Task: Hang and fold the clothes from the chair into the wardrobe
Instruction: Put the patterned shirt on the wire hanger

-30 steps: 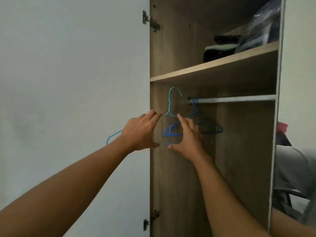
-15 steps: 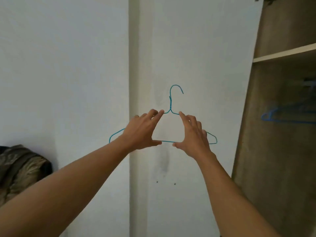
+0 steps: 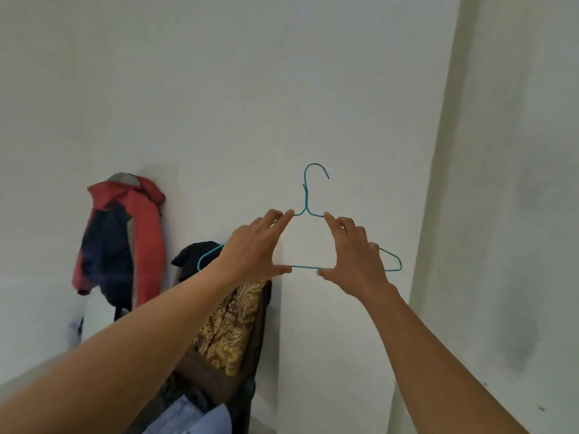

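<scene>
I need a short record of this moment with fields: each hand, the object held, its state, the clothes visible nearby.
left hand: holds the blue wire hanger, thumb on its bottom bar
right hand: holds the other side the same way
hanger state: upright, hook on top, no garment on it
background: white wall
clothes: red and navy jacket hanging at left; brown patterned garment partly behind the left forearm

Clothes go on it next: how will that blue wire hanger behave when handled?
Probably light: the blue wire hanger is thin wire, pinched by the left hand and right hand. Likely springy, so it may bend under a heavy garment. Being flat, it should not roll.
</scene>
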### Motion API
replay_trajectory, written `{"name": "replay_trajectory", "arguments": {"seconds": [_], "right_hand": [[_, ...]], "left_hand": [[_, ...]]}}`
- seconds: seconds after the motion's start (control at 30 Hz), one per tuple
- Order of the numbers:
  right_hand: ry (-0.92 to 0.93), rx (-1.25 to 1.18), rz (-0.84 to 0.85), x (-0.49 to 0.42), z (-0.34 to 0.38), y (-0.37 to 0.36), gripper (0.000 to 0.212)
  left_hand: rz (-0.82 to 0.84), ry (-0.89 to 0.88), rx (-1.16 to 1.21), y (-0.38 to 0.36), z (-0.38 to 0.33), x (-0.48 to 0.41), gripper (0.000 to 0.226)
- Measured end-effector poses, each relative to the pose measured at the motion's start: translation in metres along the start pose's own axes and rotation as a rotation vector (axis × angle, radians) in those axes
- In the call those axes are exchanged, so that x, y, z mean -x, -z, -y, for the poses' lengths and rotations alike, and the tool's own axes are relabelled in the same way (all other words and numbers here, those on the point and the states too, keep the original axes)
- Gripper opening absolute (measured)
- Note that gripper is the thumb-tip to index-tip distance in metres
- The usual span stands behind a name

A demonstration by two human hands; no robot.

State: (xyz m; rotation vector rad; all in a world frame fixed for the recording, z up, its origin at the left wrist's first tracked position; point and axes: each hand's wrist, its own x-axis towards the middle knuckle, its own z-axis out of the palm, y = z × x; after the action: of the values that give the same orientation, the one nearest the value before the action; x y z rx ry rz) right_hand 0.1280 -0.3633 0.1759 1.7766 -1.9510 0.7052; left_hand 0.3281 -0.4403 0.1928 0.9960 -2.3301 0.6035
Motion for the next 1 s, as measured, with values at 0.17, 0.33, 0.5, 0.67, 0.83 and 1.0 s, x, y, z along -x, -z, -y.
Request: {"name": "replay_trajectory", "arguments": {"seconds": [0.17, 0.33, 0.5, 0.67, 0.83, 1.0], "right_hand": [[0.013, -0.008, 0.020, -0.045, 0.063, -0.060, 0.115], [-0.004, -0.001, 0.062, -0.072, 0.095, -0.113, 0.113], [-0.022, 0.044, 0.124, -0.092, 0.104, -0.170, 0.110], [-0.041, 0.052, 0.180, -0.117, 0.093, -0.231, 0.108], [-0.080, 0.045, 0.219, -0.144, 0.062, -0.289, 0.110], [-0.131, 0.049, 0.269, -0.165, 0.029, -0.339, 0.112]], "left_hand": [[0.025, 0.017, -0.001, -0.032, 0.088, 0.007, 0.115], [0.052, 0.013, 0.044, -0.080, 0.143, 0.010, 0.115], [0.086, 0.010, 0.135, -0.145, 0.179, 0.008, 0.112], [0.142, 0.009, 0.210, -0.217, 0.202, -0.006, 0.110], [0.137, 0.043, 0.322, -0.270, 0.223, -0.045, 0.083], [0.203, 0.257, 0.494, -0.335, 0.252, -0.116, 0.049]]}}
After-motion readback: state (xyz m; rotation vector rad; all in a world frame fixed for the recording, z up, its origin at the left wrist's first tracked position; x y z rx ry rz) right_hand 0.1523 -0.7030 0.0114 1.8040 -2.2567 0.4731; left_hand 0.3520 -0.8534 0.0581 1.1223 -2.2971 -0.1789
